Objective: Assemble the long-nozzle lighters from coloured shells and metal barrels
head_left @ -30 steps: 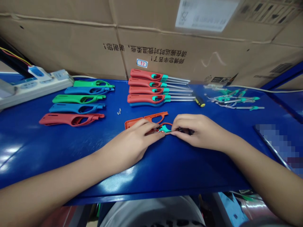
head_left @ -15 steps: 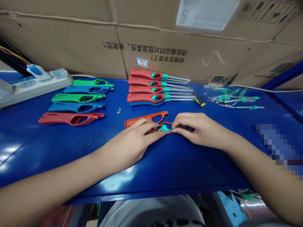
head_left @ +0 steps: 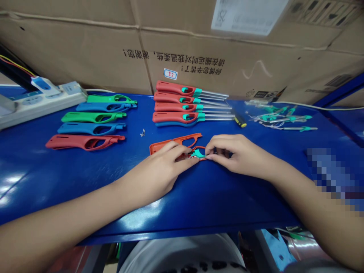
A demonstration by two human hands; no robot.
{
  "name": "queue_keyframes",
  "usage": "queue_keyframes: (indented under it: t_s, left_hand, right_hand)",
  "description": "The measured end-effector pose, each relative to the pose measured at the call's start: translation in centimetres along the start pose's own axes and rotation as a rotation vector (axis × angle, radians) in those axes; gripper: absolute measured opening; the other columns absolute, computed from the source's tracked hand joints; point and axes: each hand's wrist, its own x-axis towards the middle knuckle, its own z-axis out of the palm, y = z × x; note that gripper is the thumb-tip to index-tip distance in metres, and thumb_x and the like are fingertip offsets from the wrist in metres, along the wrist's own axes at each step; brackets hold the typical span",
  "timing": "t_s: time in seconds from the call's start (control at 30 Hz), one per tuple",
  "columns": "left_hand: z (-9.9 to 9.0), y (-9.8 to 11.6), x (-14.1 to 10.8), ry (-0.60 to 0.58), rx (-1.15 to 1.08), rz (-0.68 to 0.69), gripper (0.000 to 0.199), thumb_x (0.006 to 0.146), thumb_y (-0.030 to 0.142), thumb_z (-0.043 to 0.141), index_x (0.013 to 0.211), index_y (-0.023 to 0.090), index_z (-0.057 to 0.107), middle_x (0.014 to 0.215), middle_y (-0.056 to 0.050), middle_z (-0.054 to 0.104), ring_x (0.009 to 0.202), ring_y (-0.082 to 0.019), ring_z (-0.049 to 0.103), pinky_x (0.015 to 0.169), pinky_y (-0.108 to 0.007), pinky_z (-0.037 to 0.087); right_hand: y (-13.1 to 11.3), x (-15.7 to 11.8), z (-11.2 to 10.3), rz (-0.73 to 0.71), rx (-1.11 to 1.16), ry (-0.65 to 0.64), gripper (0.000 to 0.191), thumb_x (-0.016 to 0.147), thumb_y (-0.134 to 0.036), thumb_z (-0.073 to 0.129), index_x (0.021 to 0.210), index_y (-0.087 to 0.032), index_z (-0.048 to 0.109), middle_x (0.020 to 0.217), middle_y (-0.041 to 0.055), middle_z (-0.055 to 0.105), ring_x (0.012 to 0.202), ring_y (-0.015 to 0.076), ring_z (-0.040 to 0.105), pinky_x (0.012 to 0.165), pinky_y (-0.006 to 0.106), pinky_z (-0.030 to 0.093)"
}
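My left hand (head_left: 160,170) is closed over an opened orange-red lighter shell half that lies on the blue table, with most of that half under its fingers. Its thumb and forefinger pinch beside a teal trigger (head_left: 198,153) seated in the shell. From the right, my right hand (head_left: 239,154) pinches the front end of the same lighter shell by the trigger; its fingertips hide what exactly they grip. The other orange shell half (head_left: 159,146) lies just behind my left fingers, inner side up.
Assembled red lighters (head_left: 174,107) with metal tubes lie at the back, beside a black-and-yellow screwdriver (head_left: 240,121). Coloured handle shells (head_left: 85,141) line the left. Small screws (head_left: 142,133) lie between. Wired teal trigger parts (head_left: 290,119) are at right, a power strip (head_left: 68,96) far left.
My right fingertips have shifted very slightly left, toward the teal trigger. My left hand keeps its place on the shell.
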Motion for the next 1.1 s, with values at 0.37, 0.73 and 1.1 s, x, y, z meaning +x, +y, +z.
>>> queue_keyframes:
  t_s: [0.37, 0.73, 1.1]
  left_hand:
    - [0.2, -0.1, 0.1, 0.014, -0.008, -0.002, 0.053, 0.095, 0.002, 0.044, 0.144, 0.019, 0.054, 0.13, -0.015, 0.058, 0.119, -0.03, 0.053, 0.095, -0.048, 0.057]
    - [0.2, -0.1, 0.1, 0.033, 0.013, 0.036, 0.052, 0.093, 0.001, 0.044, 0.14, 0.016, 0.056, 0.128, -0.016, 0.06, 0.12, -0.03, 0.055, 0.095, -0.047, 0.057]
    - [0.1, 0.0, 0.2, 0.03, 0.017, 0.034, 0.052, 0.094, 0.001, 0.044, 0.141, 0.017, 0.056, 0.129, -0.017, 0.06, 0.118, -0.03, 0.054, 0.095, -0.05, 0.057]
  right_hand:
    - [0.8, -0.2, -0.4, -0.116, -0.072, -0.045, 0.016, 0.099, -0.019, 0.056, 0.1, -0.016, 0.072, 0.098, 0.0086, 0.07, 0.088, 0.0186, 0.068, 0.08, 0.03, 0.052]
    - [0.5, -0.4, -0.5, -0.121, -0.147, -0.092, 0.02, 0.102, -0.024, 0.054, 0.098, -0.017, 0.072, 0.097, 0.0081, 0.069, 0.085, 0.0175, 0.067, 0.077, 0.028, 0.051]
    - [-0.2, -0.4, -0.2, -0.079, -0.156, -0.117, 0.021, 0.101, -0.02, 0.051, 0.098, -0.017, 0.072, 0.101, 0.0098, 0.07, 0.09, 0.0198, 0.067, 0.081, 0.032, 0.052]
